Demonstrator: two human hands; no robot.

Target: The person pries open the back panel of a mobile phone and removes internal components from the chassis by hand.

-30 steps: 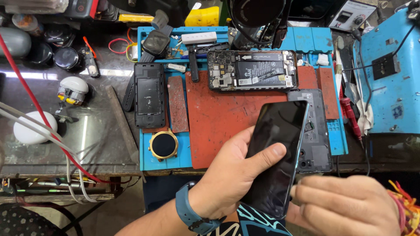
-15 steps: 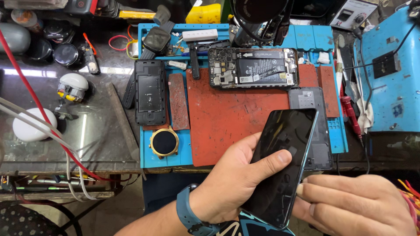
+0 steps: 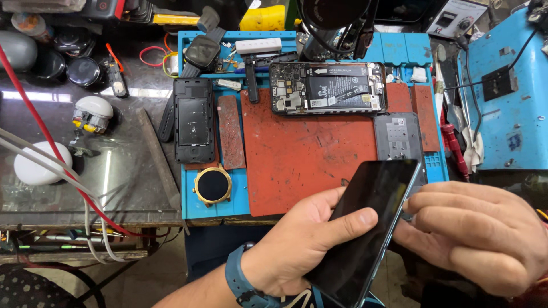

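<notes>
Black phone (image 3: 371, 222) gripped by left hand (image 3: 297, 245) | right hand (image 3: 479, 234) fingers seemingly pinching its edge | blue tray (image 3: 188, 199) holds opened phone (image 3: 326, 88)

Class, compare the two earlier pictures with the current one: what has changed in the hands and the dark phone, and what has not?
The left hand keeps holding the black glossy phone, which has sunk slightly lower in view. The right hand has moved up along the phone's right edge, fingertips now near its top corner. The opened phone with exposed battery and the gold-rimmed round watch lie unmoved on the red mat.
</notes>
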